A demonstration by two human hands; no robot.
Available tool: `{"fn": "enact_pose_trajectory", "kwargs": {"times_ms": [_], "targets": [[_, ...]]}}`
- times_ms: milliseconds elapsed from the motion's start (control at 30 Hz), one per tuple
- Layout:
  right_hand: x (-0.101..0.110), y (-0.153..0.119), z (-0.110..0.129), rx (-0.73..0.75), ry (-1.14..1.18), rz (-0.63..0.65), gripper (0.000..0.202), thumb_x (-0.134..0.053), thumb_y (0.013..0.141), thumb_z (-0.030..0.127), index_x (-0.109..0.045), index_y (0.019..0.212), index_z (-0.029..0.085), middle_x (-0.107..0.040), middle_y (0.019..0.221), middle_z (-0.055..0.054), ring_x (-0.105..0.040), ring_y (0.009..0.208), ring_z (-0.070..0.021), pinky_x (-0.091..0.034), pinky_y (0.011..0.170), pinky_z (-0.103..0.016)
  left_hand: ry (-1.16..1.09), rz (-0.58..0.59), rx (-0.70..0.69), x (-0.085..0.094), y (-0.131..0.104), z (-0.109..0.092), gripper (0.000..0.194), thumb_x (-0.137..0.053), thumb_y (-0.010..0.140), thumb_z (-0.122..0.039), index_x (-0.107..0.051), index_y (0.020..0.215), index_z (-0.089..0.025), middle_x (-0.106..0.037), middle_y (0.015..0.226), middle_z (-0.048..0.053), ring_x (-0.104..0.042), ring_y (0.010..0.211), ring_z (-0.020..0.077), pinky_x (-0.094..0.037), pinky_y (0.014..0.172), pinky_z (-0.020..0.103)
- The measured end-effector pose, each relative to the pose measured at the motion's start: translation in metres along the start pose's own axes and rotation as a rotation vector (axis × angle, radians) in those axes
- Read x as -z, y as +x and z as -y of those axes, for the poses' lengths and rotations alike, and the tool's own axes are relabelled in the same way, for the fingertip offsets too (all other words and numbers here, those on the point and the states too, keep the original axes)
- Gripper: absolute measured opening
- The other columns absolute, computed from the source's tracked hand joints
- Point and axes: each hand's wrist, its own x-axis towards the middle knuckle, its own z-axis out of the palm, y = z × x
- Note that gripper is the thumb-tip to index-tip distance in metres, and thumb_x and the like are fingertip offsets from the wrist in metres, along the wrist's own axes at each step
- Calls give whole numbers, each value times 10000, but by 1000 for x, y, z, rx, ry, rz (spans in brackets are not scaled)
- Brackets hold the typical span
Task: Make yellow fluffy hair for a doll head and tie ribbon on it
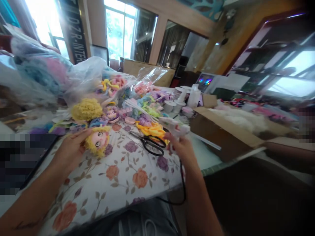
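Note:
My left hand [76,144] is closed around the edge of a doll head [98,141] with curly yellow hair and large painted eyes. The head's face is turned up toward me, above the flowered tablecloth [123,183]. My right hand [182,147] grips a white glue gun [175,127] by its handle, its nozzle pointing left; a black cord [184,183] hangs from it. Between my hands lie black-handled scissors [154,145] on the cloth, touching neither hand. Just behind them is a bundle of orange-yellow yarn [152,129].
Beyond my hands are a fluffy yellow ball [86,109], a purple-haired doll head [112,113] and piles of coloured yarn. Plastic bags [86,72] rise at the left. White spools [169,106] and a cardboard box [221,131] stand to the right.

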Motion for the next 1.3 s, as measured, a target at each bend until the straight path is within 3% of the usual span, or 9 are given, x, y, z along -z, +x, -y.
{"fn": "enact_pose_trajectory", "kwargs": {"times_ms": [100, 267, 500, 600, 667, 733, 833, 933, 1300], "targets": [[44, 46, -22, -134, -410, -264, 422, -510, 833, 472, -692, 844, 91, -669, 609, -95, -626, 509, -184, -448, 499, -255, 32, 24, 3, -3, -3, 2, 116, -703, 713, -173, -732, 826, -170, -732, 820, -43, -631, 769, 73, -514, 652, 120], [68, 95, -50, -202, -566, -245, 326, -561, 816, 362, -695, 854, 68, -697, 742, -158, -688, 751, -250, -480, 633, -279, 89, 53, 42, -4, -4, 5, 199, -744, 667, -214, -730, 855, -152, -740, 910, -24, -636, 827, 91, -527, 661, 122], [56, 46, -31, -215, -769, -243, 362, -584, 790, 411, -693, 754, 68, -674, 811, -256, -653, 928, -403, -474, 752, -450, 19, 54, 54, -7, -8, 6, 155, -765, 629, -178, -729, 773, -133, -730, 761, -7, -623, 672, 77, -505, 588, 123], [19, 15, -2, 266, -638, -400, 349, -497, 850, 396, -688, 918, 113, -695, 949, -199, -647, 952, -330, -459, 847, -453, -29, 79, 52, -7, -8, 7, 159, -758, 647, -165, -735, 799, -123, -731, 788, 16, -628, 670, 83, -503, 574, 133], [-19, 2, 19, 457, -330, -186, 339, -534, 830, 425, -681, 939, 141, -707, 933, -140, -662, 890, -262, -485, 846, -409, -56, 117, 53, -6, -7, 9, 151, -746, 671, -174, -737, 815, -128, -731, 807, 22, -636, 679, 92, -517, 589, 153], [-59, -4, 38, 490, -59, 203, 408, -629, 773, 445, -641, 1073, 169, -693, 1019, -114, -657, 929, -230, -508, 839, -375, -68, 161, 58, -5, -6, 10, 167, -735, 695, -197, -738, 851, -136, -731, 846, 29, -643, 701, 104, -533, 616, 177], [-111, -6, 56, 318, 204, 606, 643, -756, 659, 432, -543, 1214, 188, -655, 1096, -113, -644, 965, -219, -529, 806, -348, -88, 207, 58, -3, -5, 10, 187, -724, 715, -228, -735, 881, -142, -729, 887, 36, -647, 730, 115, -541, 647, 199], [-140, -10, 60, 103, 388, 854, 552, -758, 663, 427, -569, 1132, 205, -671, 985, -59, -652, 872, -188, -532, 723, -297, -104, 233, 32, -4, -6, 10, 193, -727, 708, -247, -733, 871, -144, -729, 886, 43, -647, 741, 120, -527, 658, 201], [-143, -22, 42, 45, 510, 695, 340, -737, 657, 431, -570, 778, 160, -536, 638, 45, -469, 541, -85, -356, 507, -215, 106, 282, -115, -4, -8, 15, 319, -713, 720, -412, -739, 927, -171, -714, 980, 57, -628, 904, 155, -488, 808, 251]]}}
